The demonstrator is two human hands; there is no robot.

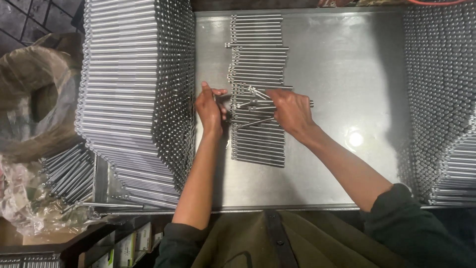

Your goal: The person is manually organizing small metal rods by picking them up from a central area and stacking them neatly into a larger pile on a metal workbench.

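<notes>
A flat row of thin steel rods [258, 64] lies side by side down the middle of a shiny metal tray [342, 64]. My left hand [210, 109] rests at the left ends of the rods, fingers curled against them. My right hand [291, 111] lies over the row's middle and grips a few loose rods [253, 104] that sit skewed across the others.
A tall stack of the same rods [134, 94] rises at the tray's left, and another stack [441, 99] walls the right side. Loose rods [67, 173] and crumpled plastic [25, 198] lie at the lower left. A brown sack [34, 94] sits at far left.
</notes>
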